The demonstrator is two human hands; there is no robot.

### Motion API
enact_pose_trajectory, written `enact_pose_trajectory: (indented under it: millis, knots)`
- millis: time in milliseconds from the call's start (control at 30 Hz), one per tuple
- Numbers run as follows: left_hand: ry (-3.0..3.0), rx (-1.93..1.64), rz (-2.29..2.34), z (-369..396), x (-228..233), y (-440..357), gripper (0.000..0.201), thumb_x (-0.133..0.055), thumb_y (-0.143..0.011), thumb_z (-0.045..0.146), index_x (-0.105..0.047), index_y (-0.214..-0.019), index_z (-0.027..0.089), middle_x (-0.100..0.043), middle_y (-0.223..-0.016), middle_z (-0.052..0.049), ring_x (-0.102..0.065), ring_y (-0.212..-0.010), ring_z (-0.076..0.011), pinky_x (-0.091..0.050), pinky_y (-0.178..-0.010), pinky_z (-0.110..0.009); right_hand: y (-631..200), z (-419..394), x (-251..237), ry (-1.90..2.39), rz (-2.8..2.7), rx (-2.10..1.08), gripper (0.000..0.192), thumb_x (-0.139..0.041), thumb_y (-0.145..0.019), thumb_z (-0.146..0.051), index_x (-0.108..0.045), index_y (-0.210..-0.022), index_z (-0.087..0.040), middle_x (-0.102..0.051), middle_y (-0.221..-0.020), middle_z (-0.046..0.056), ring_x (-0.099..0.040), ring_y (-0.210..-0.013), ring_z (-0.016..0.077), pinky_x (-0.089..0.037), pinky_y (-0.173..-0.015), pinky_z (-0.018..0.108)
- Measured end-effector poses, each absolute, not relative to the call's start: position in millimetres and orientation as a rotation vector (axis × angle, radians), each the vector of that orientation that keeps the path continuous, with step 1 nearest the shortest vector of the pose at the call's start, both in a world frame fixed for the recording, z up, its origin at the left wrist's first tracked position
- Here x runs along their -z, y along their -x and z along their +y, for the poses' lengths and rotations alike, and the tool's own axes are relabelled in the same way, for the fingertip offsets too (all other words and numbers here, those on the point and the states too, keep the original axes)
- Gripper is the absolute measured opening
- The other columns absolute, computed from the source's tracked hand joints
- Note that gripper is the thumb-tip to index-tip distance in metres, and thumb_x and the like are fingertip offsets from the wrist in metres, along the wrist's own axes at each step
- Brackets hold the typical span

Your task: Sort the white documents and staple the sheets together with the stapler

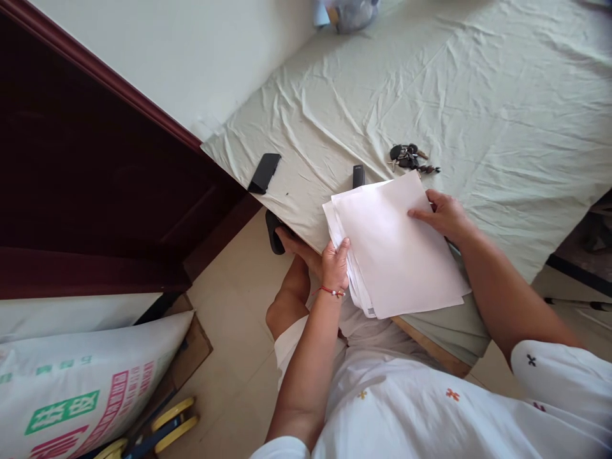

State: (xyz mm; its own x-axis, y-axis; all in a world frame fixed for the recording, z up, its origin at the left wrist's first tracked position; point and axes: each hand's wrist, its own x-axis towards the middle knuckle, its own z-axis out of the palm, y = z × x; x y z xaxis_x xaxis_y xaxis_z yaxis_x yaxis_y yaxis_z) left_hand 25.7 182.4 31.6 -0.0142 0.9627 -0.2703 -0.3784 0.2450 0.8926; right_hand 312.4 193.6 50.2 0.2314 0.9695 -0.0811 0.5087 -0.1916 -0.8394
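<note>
The stack of paper (399, 245) lies at the corner of the bed (502, 95), its sheets fanned and not yet squared; the left hand (336, 262) pinches the near-left edge in a closed grip while the right hand (442, 213) rests flat and open on the top sheet. Just beyond it lie a bunch of keys (411, 158) and a small black object (358, 175), with a black phone (264, 173) further left near the bed's edge, none touching the paper.

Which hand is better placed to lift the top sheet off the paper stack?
Probably the right hand: its fingers rest flat on the top sheet of the white paper stack near the far edge, free to slide it. The left hand grips the stack's near-left edge, steadying it on the pale green sheet-covered bed.
</note>
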Motion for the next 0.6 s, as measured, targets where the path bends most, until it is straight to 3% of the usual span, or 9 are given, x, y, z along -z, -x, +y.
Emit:
enact_pose_trajectory:
  millis: [167, 333, 600]
  knots:
    - [-0.648, -1.226, 1.075, 182.2, -32.9, -26.2, 0.049, -0.096, -0.067, 0.046, -0.08, -0.107, 0.021, -0.083, -0.116, -0.007, -0.069, -0.13, -0.0305, -0.049, -0.117, -0.043, -310.1, 190.9, -58.1, 1.742, -1.216, -0.977, 0.045, -0.086, -0.069, -0.049, -0.07, -0.101, -0.022, -0.071, -0.087, 0.004, -0.065, -0.075, 0.0227, -0.05, -0.06, 0.033]
    - [-0.604, -1.212, 1.068, 181.5, -33.9, -25.8, 0.051, -0.094, -0.067, 0.047, -0.08, -0.108, 0.021, -0.082, -0.12, -0.008, -0.069, -0.132, -0.0323, -0.049, -0.117, -0.045, -310.0, 187.3, -63.8, 1.611, -0.989, -1.269, 0.042, -0.093, -0.063, -0.046, -0.077, -0.093, -0.021, -0.079, -0.09, 0.009, -0.072, -0.074, 0.0283, -0.059, -0.061, 0.04]
    - [-0.604, -1.216, 1.068, 184.5, -32.4, -24.9, 0.047, -0.093, -0.068, 0.046, -0.081, -0.106, 0.021, -0.082, -0.121, -0.008, -0.067, -0.134, -0.0322, -0.048, -0.12, -0.046, -316.0, 185.9, -69.1, 1.562, -0.87, -1.261, 0.05, -0.096, -0.064, -0.044, -0.08, -0.106, -0.023, -0.08, -0.101, 0.009, -0.076, -0.082, 0.0309, -0.063, -0.068, 0.044]
